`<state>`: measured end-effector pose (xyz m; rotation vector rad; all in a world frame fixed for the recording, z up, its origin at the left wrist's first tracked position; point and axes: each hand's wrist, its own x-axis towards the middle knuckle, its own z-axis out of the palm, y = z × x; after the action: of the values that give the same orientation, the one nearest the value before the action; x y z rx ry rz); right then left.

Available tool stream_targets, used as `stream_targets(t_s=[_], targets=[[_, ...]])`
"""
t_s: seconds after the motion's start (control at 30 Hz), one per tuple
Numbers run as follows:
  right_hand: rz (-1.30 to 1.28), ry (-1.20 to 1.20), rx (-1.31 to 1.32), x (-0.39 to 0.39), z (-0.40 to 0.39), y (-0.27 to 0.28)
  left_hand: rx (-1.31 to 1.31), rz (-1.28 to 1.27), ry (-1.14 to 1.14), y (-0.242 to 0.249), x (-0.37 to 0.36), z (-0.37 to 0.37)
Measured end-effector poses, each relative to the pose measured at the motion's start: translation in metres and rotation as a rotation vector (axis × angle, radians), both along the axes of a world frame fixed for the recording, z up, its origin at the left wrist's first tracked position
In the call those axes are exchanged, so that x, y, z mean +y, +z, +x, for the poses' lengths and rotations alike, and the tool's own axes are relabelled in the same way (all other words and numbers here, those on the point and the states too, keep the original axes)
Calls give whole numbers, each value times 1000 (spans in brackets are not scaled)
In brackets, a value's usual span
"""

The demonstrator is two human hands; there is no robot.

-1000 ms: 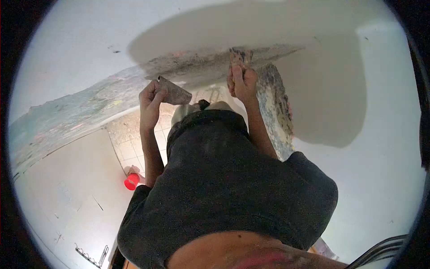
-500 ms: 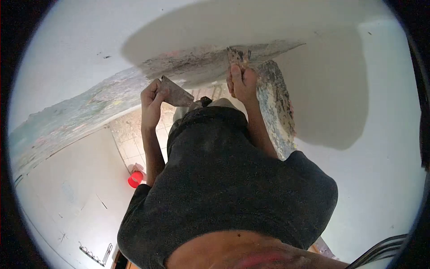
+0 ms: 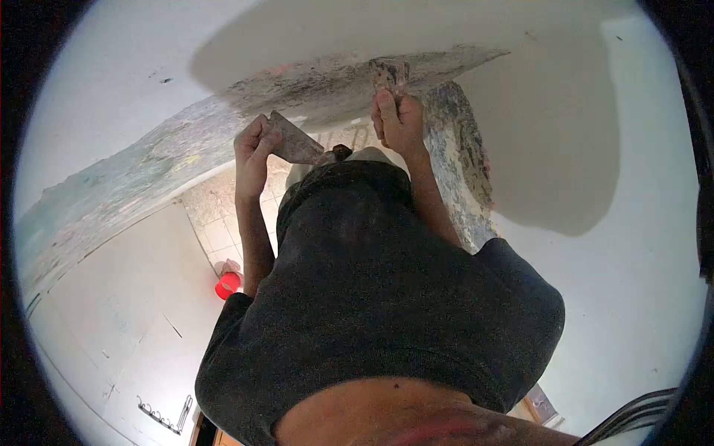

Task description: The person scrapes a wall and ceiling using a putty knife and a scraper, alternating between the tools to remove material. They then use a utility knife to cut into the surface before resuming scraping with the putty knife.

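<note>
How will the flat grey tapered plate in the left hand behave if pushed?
The plate is probably stiff: its edges look straight beyond the left hand. Likely light: it's held by one end. Its smeared face may feel gritty, not slippery.

Stained scraper point(image 3: 390, 73) (seemingly against patchy wall point(image 3: 175, 145)); tilted plate point(image 3: 295, 141).

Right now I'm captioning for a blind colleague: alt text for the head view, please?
The right hand holds a scraper up to a rough, stripped patch on a pale wall; the left hand holds a wide, flat blade. Beyond them, a red container sits by the tiled floor.
</note>
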<state>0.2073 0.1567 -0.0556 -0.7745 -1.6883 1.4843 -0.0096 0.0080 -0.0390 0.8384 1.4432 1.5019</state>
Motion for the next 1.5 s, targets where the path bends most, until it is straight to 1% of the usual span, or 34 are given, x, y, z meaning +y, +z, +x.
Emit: stream_targets(t_s=[0.1,0.17,0.23,0.27,0.33,0.37,0.47,0.57,0.67,0.77,0.87,0.97,1.07,1.17,1.27,1.37,1.47,1.5], targets=[[-38,13,-4,-7,-4,10,13,18,15,2,-2,0],[-52,36,22,-5,-7,6,31,-11,15,0,-4,4],[-36,11,-25,-4,-1,-4,85,-56,16,0,-7,-2],[-21,7,-43,-1,-2,-7,76,-47,52,0,-6,-2],[-127,29,-52,-3,-1,3,48,-48,124,5,-9,5],[-188,33,-66,-7,4,5,32,-42,114,1,-11,3],[-124,-108,-84,-3,13,-16,18,-27,94,-8,-16,-8],[134,-135,-213,26,45,-16,5,-5,141,-5,-17,-10],[26,-135,-177,35,64,16,31,10,151,3,-18,-13],[116,46,-257,45,67,-7,14,-57,120,13,-14,-9],[62,65,-114,28,39,-3,57,-96,93,13,-9,-6],[-74,55,-94,22,31,-6,22,-118,71,9,-9,-3],[-2,29,-58,18,29,-17,19,-99,99,10,-5,1],[-60,20,67,13,24,-29,3,-96,91,9,-3,5],[-123,-17,-15,9,23,-23,38,-130,62,13,-1,7],[-37,22,-121,18,27,-23,49,-137,17,5,-3,2],[-108,54,8,12,24,-11,67,-132,3,6,1,2],[-172,66,16,10,26,-12,66,-140,2,9,3,5]])
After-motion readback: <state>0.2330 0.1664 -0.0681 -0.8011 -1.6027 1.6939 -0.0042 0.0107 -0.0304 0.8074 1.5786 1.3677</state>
